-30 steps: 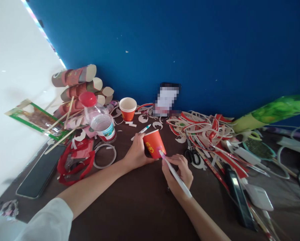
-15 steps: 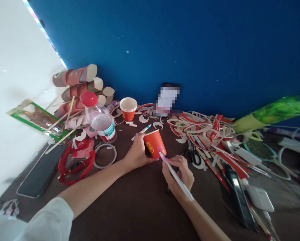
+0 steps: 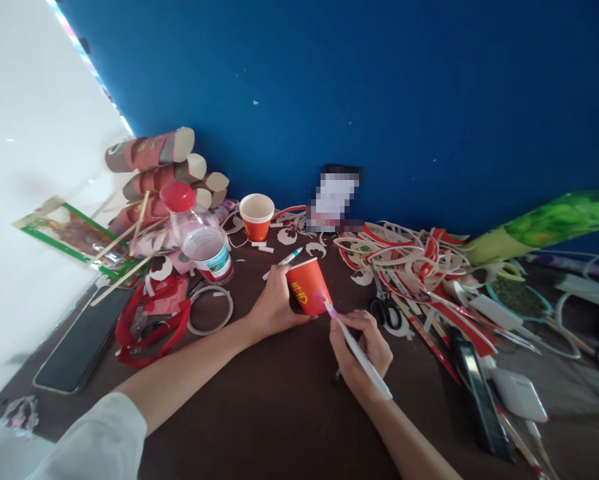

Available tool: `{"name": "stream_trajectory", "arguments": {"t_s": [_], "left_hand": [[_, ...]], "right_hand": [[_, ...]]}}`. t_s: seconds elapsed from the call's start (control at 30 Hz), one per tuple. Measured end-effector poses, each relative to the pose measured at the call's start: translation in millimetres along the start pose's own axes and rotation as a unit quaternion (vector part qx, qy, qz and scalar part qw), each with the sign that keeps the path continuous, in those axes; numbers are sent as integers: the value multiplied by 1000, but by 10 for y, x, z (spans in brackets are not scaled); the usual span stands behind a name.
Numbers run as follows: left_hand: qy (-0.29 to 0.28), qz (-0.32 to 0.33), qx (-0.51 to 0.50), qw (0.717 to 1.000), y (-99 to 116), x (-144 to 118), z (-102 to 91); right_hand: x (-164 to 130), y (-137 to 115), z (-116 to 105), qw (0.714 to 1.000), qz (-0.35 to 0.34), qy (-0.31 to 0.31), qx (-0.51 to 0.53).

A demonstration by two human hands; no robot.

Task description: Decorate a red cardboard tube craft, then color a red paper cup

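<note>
Head view: the red paper cup (image 3: 307, 287) lies tilted on the dark surface (image 3: 279, 413), near the middle, with its open rim pointing far and left. The left hand (image 3: 274, 307) wraps the cup's left side, its grip closed around the wall. The right hand (image 3: 362, 350) pinches a white marker (image 3: 357, 350), fingers shut on the barrel, and the pink tip meets the cup's near right edge.

Judging from this, the thin cup wall could buckle or roll if the left-hand squeeze is uneven, and the mark would smear or wander. A push from the marker could slide the cup left, since only one hand braces it. The scissors (image 3: 383, 308) lie just right of the right hand, so a sweeping wrist might knock them into the heap of paper strips (image 3: 404, 257) beyond. A plastic bottle (image 3: 199, 237) stands well apart, far left.
</note>
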State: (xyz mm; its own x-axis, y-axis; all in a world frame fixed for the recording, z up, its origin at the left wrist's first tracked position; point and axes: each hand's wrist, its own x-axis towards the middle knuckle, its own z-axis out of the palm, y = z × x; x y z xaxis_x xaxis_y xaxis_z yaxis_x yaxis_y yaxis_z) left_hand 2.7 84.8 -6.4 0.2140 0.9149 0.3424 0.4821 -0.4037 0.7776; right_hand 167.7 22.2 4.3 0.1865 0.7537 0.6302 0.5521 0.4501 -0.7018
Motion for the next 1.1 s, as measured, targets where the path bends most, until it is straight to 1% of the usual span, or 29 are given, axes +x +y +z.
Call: {"name": "stream_trajectory", "arguments": {"t_s": [0.07,0.2,0.33,0.47,0.6,0.7,0.83,0.93,1.1], "left_hand": [[-1,4,1,1000,-3,-1,1],[4,4,-1,1000,-12,-4,9],[-1,7,1,1000,-5,0,4],[-4,0,-3,1000,2,2,-4],[-7,-5,-5,1000,-2,-3,-1],[-10,-12,-4,1000,-3,-4,1],[-8,-12,-5,1000,0,-1,6],[-8,-12,-6,1000,-3,2,10],[-8,-10,-3,1000,-15,-1,8]], "right_hand": [[4,-7,-2,1000,-9,-18,4],[-10,4,-6,999,35,19,-10],[-42,30,-13,1000,11,-11,13],[-51,36,-17,999,41,6,9],[-43,30,-18,1000,9,-11,15],[-49,40,-17,1000,28,7,6],[-61,52,-19,1000,20,-10,16],[-58,45,-23,999,35,4,12],[-54,35,-26,1000,14,-9,18]]}}
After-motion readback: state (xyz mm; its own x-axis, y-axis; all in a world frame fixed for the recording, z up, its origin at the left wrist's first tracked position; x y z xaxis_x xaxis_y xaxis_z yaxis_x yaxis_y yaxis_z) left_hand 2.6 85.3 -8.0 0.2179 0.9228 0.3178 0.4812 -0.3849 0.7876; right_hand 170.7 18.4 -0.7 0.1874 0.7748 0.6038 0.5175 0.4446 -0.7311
